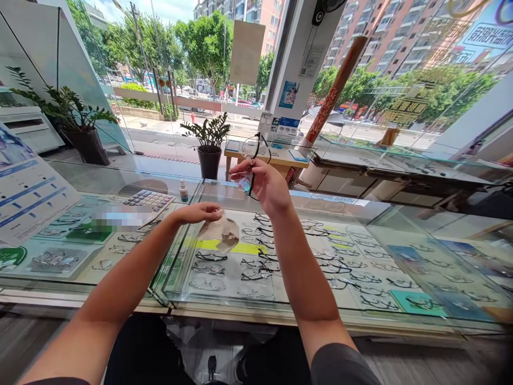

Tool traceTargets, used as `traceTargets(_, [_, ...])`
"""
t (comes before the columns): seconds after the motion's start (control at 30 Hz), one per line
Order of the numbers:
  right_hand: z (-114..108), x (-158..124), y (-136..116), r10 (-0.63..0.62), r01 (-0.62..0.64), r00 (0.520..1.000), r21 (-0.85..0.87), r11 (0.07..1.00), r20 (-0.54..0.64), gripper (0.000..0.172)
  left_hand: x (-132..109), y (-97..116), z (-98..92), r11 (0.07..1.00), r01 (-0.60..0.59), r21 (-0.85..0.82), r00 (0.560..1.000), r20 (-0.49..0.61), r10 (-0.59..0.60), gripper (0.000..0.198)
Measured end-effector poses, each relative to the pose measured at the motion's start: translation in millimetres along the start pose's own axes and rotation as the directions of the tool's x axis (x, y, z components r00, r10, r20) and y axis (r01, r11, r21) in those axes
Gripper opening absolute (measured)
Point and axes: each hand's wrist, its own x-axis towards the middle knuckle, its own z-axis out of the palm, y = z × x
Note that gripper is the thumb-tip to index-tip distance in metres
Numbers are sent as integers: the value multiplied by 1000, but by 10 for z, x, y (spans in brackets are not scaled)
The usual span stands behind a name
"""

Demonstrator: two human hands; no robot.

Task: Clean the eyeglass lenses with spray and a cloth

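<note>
My right hand [266,184] is raised above the glass counter, its fingers closed on a pair of eyeglasses [256,145]. The glasses are tilted on their side, with dark temples and clear lenses; one lens shows a coloured sheen. Lower and to the left, my left hand [202,212] pinches a beige cleaning cloth [222,233], which hangs down over the counter's glass top. Cloth and glasses are apart. Beneath them, rows of eyeglass frames [254,270] lie inside the display case.
On the left of the glass counter [192,307] stand a calculator [149,200], a small spray bottle [183,191] and a leaning calendar [32,184]. A potted plant [209,160] and a small wooden table [236,155] stand beyond, by the window.
</note>
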Motion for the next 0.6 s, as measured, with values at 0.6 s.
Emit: traceTargets(0.6, [-199, -402, 791, -64, 87, 979, 114, 990, -194, 20, 35, 111, 88, 787, -298, -540, 953, -217, 212, 72])
